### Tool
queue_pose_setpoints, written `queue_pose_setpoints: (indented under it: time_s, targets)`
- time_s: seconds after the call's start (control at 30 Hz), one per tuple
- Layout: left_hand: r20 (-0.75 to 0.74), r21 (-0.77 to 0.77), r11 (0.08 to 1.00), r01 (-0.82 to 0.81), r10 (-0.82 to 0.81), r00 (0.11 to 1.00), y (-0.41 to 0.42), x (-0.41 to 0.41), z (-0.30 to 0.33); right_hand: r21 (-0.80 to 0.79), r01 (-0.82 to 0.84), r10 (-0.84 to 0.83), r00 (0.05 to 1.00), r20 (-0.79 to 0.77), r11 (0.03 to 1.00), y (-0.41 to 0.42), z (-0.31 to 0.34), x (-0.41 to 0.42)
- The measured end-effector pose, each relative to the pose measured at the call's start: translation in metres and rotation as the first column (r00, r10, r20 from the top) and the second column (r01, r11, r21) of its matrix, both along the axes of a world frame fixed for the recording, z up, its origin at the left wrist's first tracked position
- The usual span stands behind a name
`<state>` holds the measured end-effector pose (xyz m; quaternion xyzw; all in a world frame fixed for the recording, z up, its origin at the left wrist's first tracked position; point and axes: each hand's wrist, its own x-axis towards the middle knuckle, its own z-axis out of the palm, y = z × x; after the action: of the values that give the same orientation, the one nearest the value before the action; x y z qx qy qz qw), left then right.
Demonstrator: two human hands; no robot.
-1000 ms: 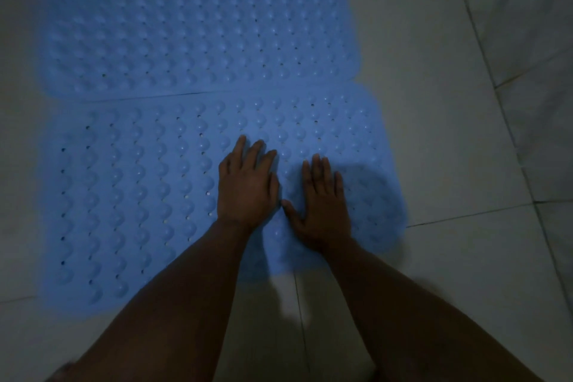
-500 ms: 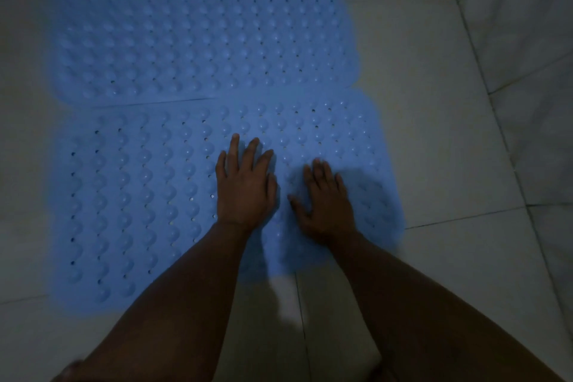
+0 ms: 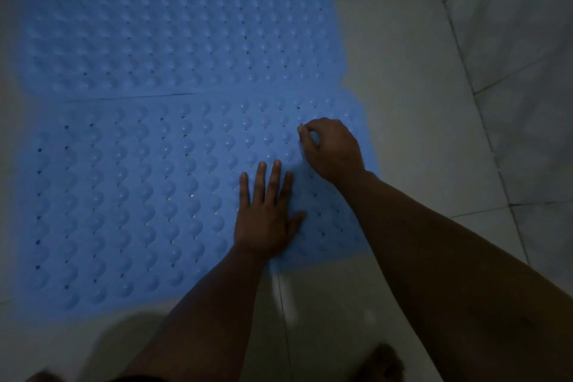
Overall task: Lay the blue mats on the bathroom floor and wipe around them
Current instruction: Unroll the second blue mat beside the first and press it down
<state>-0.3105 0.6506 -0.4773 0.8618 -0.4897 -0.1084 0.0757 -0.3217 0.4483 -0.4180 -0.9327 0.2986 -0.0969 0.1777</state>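
Two blue bumpy mats lie side by side on the pale tiled floor, long edges touching. The far mat (image 3: 173, 28) fills the upper left. The near mat (image 3: 124, 195) lies in front of it. My left hand (image 3: 266, 214) rests flat on the near mat's right part, fingers spread. My right hand (image 3: 333, 149) is further up, near the mat's far right corner, fingers curled with thumb and forefinger pinched together at the mat's surface. Whether they grip anything I cannot tell.
Pale floor tiles (image 3: 403, 102) with grout lines surround the mats. At the right a tiled wall (image 3: 527, 40) rises. My foot (image 3: 381, 363) shows at the bottom edge, right of centre.
My right hand has lifted from flat beside the left hand and moved forward and right, its fingers curling into a pinch. The left hand stays flat on the mat.
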Motion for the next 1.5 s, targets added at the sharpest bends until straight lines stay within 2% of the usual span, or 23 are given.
queue_pose_setpoints:
  time_s: [0.1,0.27,0.47,0.57,0.63,0.7,0.8,0.93,1.03,1.1,1.23,1.5]
  targets:
    - [0.012,0.002,1.000,-0.011,0.011,1.000,0.000,-0.001,0.001,-0.042,-0.027,0.033,0.990,0.139,0.999,-0.005,-0.017,-0.001]
    - [-0.008,0.006,1.000,-0.014,0.014,1.000,0.000,-0.001,0.003,0.048,-0.076,0.069,0.989,0.129,0.996,-0.010,-0.025,0.006]
    - [-0.061,0.042,0.999,0.004,-0.002,0.998,0.001,0.002,0.004,0.088,-0.050,0.035,0.987,0.154,0.995,-0.002,-0.027,0.002]
    - [-0.148,0.078,0.996,0.038,-0.027,0.989,0.000,0.010,0.016,0.100,-0.054,0.046,0.995,0.083,0.994,0.004,-0.005,-0.002]
    - [-0.253,0.081,0.996,0.042,-0.020,0.967,-0.002,0.027,0.033,0.177,-0.044,0.055,0.997,-0.060,0.983,0.008,0.016,0.001]
    - [-0.288,-0.027,0.998,-0.053,0.043,0.957,0.004,0.047,0.052,0.232,-0.037,0.077,0.983,-0.165,0.972,0.020,0.031,0.002]
    - [-0.147,-0.136,0.972,-0.190,0.170,0.974,0.032,0.070,0.057,0.187,-0.027,0.063,0.980,-0.189,0.982,0.050,0.037,-0.002]
    - [-0.045,-0.098,0.955,-0.280,0.277,0.960,0.065,0.083,0.048,0.057,-0.117,0.122,0.988,-0.099,0.991,0.113,0.006,-0.014]
    - [-0.006,-0.070,0.948,-0.311,0.311,0.950,0.083,0.088,0.045,0.034,-0.188,0.191,0.950,-0.249,0.982,0.163,-0.029,-0.020]
    - [0.020,-0.055,0.940,-0.336,0.338,0.941,0.090,0.089,0.042,0.000,-0.180,0.171,0.935,-0.309,0.984,0.183,-0.043,-0.023]
    - [0.051,-0.049,0.928,-0.368,0.371,0.927,0.095,0.097,0.036,-0.084,-0.149,0.114,0.938,-0.326,0.985,0.193,-0.050,-0.022]
    - [0.088,-0.083,0.941,-0.328,0.334,0.938,0.101,0.109,0.032,-0.086,-0.142,0.111,0.948,-0.299,0.986,0.192,-0.054,-0.021]
